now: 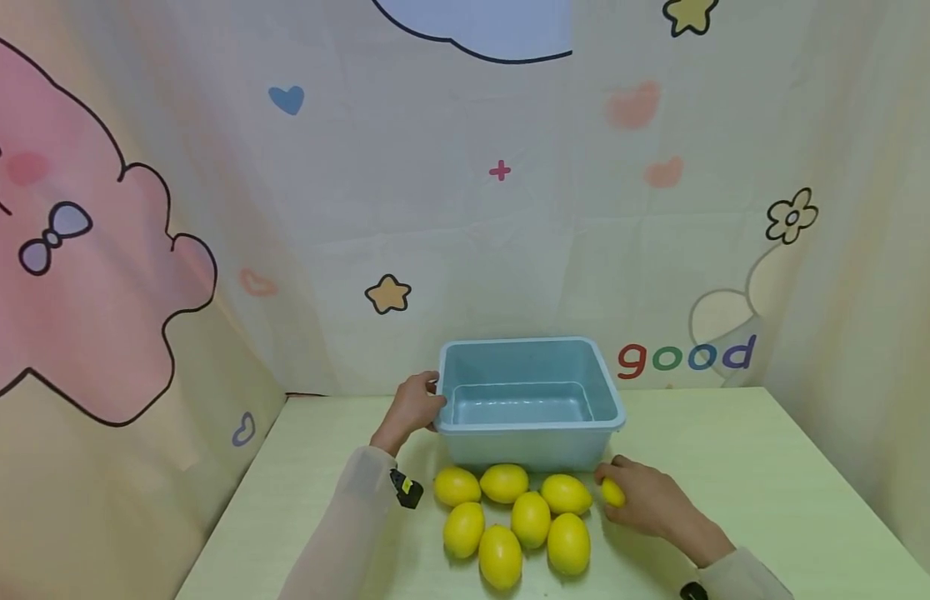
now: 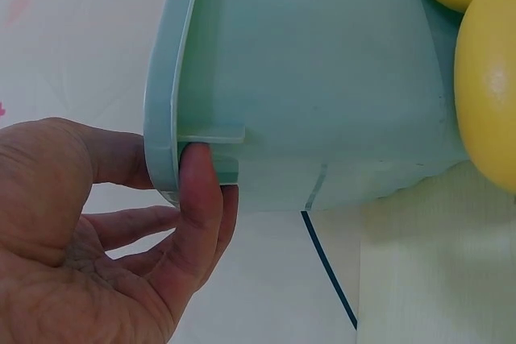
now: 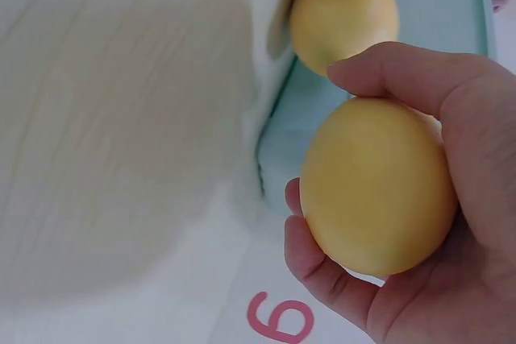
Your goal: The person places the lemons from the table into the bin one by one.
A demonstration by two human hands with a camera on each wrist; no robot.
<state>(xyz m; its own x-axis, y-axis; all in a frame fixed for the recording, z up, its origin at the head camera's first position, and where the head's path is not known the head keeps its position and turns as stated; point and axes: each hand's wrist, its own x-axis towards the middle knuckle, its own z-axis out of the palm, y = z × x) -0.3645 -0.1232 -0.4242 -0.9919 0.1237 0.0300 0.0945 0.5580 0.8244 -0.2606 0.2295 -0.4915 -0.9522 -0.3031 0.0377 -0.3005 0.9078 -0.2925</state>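
A light blue plastic bin (image 1: 528,446) stands at the back of the table, and no lemon shows inside it. My left hand (image 1: 416,404) grips the bin's left rim, thumb on one side and fingers curled under the edge, as the left wrist view shows. In my right hand (image 1: 648,500) is a yellow lemon (image 3: 379,187), held between thumb and curled fingers beside the bin's front right corner. Several more lemons (image 1: 531,519) lie grouped on the table in front of the bin. The nearest of them to my right hand is a lemon (image 1: 566,495) just left of it.
The pale table (image 1: 735,467) reaches back to a printed curtain (image 1: 465,217) right behind the bin. More curtain hangs at the left and right sides. A dark wrist strap piece (image 1: 407,489) sits on the left sleeve.
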